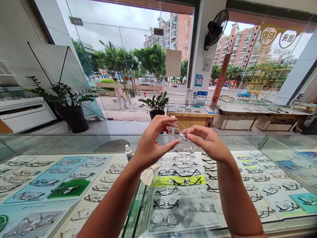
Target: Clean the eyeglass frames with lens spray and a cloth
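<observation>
A pair of clear, thin-framed eyeglasses [182,136] is held up above the glass display counter [146,205], between my two hands. My left hand [151,142] curves around its left side, fingertips at the upper edge and thumb stretched below. Thumb and fingers of my right hand [209,142] pinch the frame near its middle. One temple arcs up over the top. Just which parts the fingers press is partly hidden. Beneath my hands, several rows of eyeglasses lie in the case. Beside my left wrist are a beige cloth [148,175] and a small white bottle [128,152].
More display glasses [44,181] fill the left side of the counter. Beyond it stand potted plants [71,109], a low wooden cabinet [190,115] and further glass showcases [237,112]. A black fan [216,28] hangs on the pillar. People walk outside the window.
</observation>
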The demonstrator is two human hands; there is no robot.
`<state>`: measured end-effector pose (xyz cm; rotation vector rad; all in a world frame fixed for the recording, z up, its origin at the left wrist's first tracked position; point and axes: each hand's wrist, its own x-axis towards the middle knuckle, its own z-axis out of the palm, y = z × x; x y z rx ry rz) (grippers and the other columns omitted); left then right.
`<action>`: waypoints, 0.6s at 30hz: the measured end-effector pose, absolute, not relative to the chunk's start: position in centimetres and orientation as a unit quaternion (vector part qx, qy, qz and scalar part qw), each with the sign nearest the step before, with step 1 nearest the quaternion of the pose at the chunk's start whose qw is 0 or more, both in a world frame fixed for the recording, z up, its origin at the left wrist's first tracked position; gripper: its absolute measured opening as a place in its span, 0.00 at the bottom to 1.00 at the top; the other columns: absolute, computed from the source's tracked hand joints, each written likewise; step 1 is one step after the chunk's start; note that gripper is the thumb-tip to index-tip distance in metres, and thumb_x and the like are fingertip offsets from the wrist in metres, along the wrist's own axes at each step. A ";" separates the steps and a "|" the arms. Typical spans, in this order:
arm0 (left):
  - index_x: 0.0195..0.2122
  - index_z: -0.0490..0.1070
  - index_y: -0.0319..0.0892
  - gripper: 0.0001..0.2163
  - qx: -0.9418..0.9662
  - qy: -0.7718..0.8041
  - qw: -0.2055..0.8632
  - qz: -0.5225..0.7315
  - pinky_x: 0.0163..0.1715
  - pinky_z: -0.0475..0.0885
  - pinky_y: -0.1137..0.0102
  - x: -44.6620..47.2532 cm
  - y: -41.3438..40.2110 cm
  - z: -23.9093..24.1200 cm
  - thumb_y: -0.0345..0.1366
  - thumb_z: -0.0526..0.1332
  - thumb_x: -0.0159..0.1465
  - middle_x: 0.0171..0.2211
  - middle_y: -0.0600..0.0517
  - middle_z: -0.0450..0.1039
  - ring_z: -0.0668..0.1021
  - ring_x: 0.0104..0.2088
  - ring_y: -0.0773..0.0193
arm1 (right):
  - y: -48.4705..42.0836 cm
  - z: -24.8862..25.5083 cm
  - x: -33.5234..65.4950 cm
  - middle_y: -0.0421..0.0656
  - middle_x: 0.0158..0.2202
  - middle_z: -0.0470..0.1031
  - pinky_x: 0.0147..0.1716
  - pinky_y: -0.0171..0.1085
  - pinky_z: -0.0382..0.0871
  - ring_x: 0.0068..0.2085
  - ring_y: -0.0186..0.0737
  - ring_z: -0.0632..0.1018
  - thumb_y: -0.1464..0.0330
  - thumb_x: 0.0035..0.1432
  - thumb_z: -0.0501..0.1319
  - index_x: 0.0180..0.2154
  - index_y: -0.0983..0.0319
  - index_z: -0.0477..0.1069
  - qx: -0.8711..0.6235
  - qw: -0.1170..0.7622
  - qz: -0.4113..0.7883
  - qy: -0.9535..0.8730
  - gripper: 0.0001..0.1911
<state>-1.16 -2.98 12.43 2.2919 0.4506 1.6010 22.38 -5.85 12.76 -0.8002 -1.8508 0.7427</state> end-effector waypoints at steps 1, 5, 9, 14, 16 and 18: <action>0.61 0.72 0.48 0.25 0.799 0.152 0.158 0.559 0.49 0.82 0.60 -1.1 -3.0 12.4 0.36 0.74 0.63 0.54 0.43 0.73 0.82 0.50 0.56 | -5.8 12.7 22.4 0.45 0.48 0.84 0.57 0.48 0.74 0.51 0.44 0.82 0.56 0.69 0.65 0.42 0.57 0.80 -0.322 0.478 0.315 -0.754 0.12; 0.60 0.72 0.48 0.25 0.799 0.142 0.167 0.560 0.46 0.82 0.63 -1.2 -2.8 12.4 0.35 0.74 0.63 0.54 0.44 0.72 0.83 0.49 0.57 | -5.6 12.6 22.4 0.45 0.48 0.84 0.54 0.46 0.76 0.48 0.43 0.82 0.56 0.66 0.68 0.41 0.58 0.80 -0.309 0.483 0.346 -0.743 0.12; 0.62 0.70 0.48 0.26 0.811 0.149 0.149 0.546 0.49 0.81 0.61 -1.2 -2.5 12.4 0.37 0.72 0.64 0.56 0.42 0.72 0.81 0.52 0.55 | -5.5 12.5 22.2 0.45 0.45 0.85 0.48 0.44 0.78 0.44 0.41 0.82 0.56 0.65 0.69 0.40 0.58 0.82 -0.322 0.490 0.338 -0.737 0.13; 0.63 0.70 0.48 0.30 0.762 0.218 0.005 0.609 0.51 0.78 0.59 -0.5 -3.8 12.5 0.41 0.75 0.60 0.56 0.44 0.74 0.78 0.51 0.56 | -5.3 12.3 22.1 0.45 0.43 0.85 0.50 0.46 0.78 0.44 0.43 0.83 0.56 0.63 0.70 0.39 0.59 0.82 -0.341 0.546 0.297 -0.705 0.13; 0.50 0.78 0.47 0.14 0.717 0.264 -0.033 0.644 0.40 0.76 0.65 0.0 -4.7 12.4 0.39 0.72 0.64 0.40 0.51 0.76 0.77 0.38 0.63 | -5.3 12.2 21.9 0.46 0.42 0.86 0.50 0.47 0.78 0.44 0.43 0.83 0.57 0.63 0.70 0.39 0.59 0.82 -0.353 0.565 0.261 -0.698 0.12; 0.39 0.81 0.46 0.04 0.724 0.295 0.011 0.624 0.28 0.68 0.69 0.4 -5.4 12.3 0.39 0.68 0.68 0.26 0.56 0.70 0.70 0.27 0.67 | -5.4 12.2 21.6 0.46 0.43 0.86 0.51 0.48 0.78 0.45 0.45 0.84 0.58 0.64 0.69 0.39 0.58 0.83 -0.369 0.572 0.219 -0.699 0.10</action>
